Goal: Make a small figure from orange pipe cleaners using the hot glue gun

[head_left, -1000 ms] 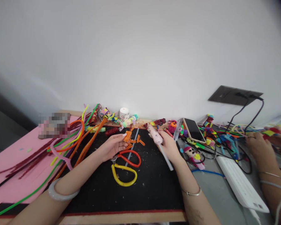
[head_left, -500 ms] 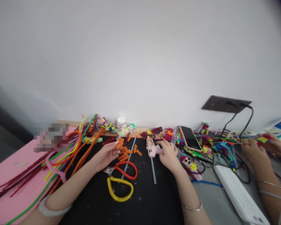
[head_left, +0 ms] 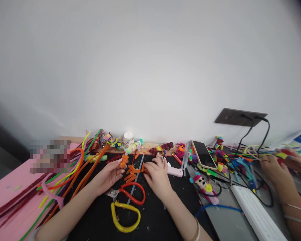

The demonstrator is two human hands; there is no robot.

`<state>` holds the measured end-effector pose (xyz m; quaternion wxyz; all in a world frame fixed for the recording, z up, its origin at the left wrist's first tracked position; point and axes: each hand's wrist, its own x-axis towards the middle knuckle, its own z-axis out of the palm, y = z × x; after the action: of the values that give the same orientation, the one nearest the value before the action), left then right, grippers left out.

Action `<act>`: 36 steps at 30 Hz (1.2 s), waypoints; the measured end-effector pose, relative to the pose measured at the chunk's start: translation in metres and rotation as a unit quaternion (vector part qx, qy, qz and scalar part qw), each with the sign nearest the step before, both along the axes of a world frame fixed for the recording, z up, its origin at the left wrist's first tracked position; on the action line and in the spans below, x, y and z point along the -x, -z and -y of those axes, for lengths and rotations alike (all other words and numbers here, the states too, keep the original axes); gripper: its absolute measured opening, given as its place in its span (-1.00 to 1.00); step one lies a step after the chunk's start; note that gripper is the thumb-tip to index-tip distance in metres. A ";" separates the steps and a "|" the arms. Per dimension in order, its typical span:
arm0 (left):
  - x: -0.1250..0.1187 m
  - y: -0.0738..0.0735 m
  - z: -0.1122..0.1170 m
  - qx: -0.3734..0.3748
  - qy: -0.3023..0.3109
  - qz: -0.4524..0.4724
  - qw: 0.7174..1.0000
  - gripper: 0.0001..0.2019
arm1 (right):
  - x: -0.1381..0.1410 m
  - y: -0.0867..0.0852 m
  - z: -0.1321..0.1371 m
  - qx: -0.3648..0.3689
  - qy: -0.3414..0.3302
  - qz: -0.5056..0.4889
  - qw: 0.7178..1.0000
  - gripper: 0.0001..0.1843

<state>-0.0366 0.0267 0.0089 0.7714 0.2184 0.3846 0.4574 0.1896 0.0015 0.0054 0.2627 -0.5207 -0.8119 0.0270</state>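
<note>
My left hand is closed on a small orange bundle of short pipe-cleaner pieces, gripped between thumb and fingers. To the right, my right hand bends over the mat, thumb and index finger around a short orange pipe-cleaner piece. Several loose orange pieces lie between the hands. A pale pink glue gun rests just beyond my right hand, which covers part of it. Scissors with one red handle and one yellow handle lie nearer to me on the black mat.
Long pipe cleaners spread over the pink surface at left. A paper cup and pipe-cleaner figures line the wall. At right are a phone, a white power strip, black cables and another person's hands.
My right hand has let go of the glue gun's handle and moved left to the orange pieces. The glue gun has turned, its handle now pointing right. My left hand keeps its bundle.
</note>
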 end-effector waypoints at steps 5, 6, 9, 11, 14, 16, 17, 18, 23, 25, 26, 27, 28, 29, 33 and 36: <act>0.001 0.002 -0.001 -0.001 -0.018 -0.015 1.000 -0.77 | 0.006 0.013 -0.006 -0.027 -0.014 0.018 0.999 -0.74; 0.001 0.002 -0.002 -0.003 -0.021 -0.016 1.000 -0.78 | 0.006 0.016 -0.006 -0.034 -0.013 0.017 0.999 -0.77; 0.003 0.004 -0.004 -0.010 -0.019 -0.008 1.000 -0.78 | 0.007 0.022 -0.007 -0.046 -0.006 0.020 0.999 -0.85; 0.003 0.004 -0.004 -0.010 -0.015 -0.009 1.000 -0.77 | 0.007 0.022 -0.005 -0.035 -0.005 0.029 0.999 -0.84; 0.001 0.001 -0.005 -0.009 -0.023 -0.022 0.999 -0.75 | 0.009 0.015 0.000 -0.020 -0.002 0.034 0.999 -0.85; -0.001 -0.001 -0.005 -0.005 -0.025 -0.024 0.999 -0.75 | 0.010 0.010 0.003 -0.020 -0.004 0.041 0.999 -0.71; -0.002 -0.001 -0.006 -0.004 -0.023 -0.021 0.999 -0.74 | 0.010 0.009 0.004 -0.022 -0.009 0.049 0.999 -0.63; -0.004 -0.001 -0.006 -0.004 -0.019 -0.017 1.000 -0.74 | 0.010 0.008 0.005 -0.023 -0.014 0.058 0.998 -0.56; -0.010 0.005 -0.010 -0.013 0.006 0.010 1.000 -0.78 | 0.008 0.014 0.001 -0.013 -0.022 0.051 0.998 -0.66; -0.012 0.006 -0.012 -0.019 0.009 0.017 1.000 -0.79 | 0.007 0.016 -0.001 -0.011 -0.020 0.032 0.999 -0.73; -0.014 0.007 -0.014 -0.022 0.012 0.020 0.999 -0.78 | 0.007 0.016 -0.002 -0.011 -0.018 0.025 0.999 -0.77; -0.015 0.007 -0.015 -0.024 0.017 0.024 0.999 -0.78 | 0.007 0.016 -0.002 -0.012 -0.014 0.020 1.000 -0.80; -0.016 0.007 -0.016 -0.026 0.023 0.028 0.999 -0.77 | 0.007 0.016 -0.002 -0.013 -0.011 0.017 1.000 -0.83; -0.017 0.007 -0.018 -0.028 0.026 0.032 0.999 -0.77 | 0.007 0.015 -0.002 -0.015 -0.007 0.016 1.000 -0.85; -0.021 0.009 -0.021 -0.034 0.037 0.042 0.998 -0.80 | 0.008 0.014 -0.001 -0.021 0.000 0.007 1.000 -0.84; -0.022 0.011 -0.021 -0.035 0.042 0.042 0.998 -0.80 | 0.007 0.016 -0.002 -0.021 0.000 -0.003 1.000 -0.70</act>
<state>-0.0149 0.0478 -0.0024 0.7972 0.2415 0.3267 0.4466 0.1826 0.0035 -0.0103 0.2763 -0.5148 -0.8115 0.0113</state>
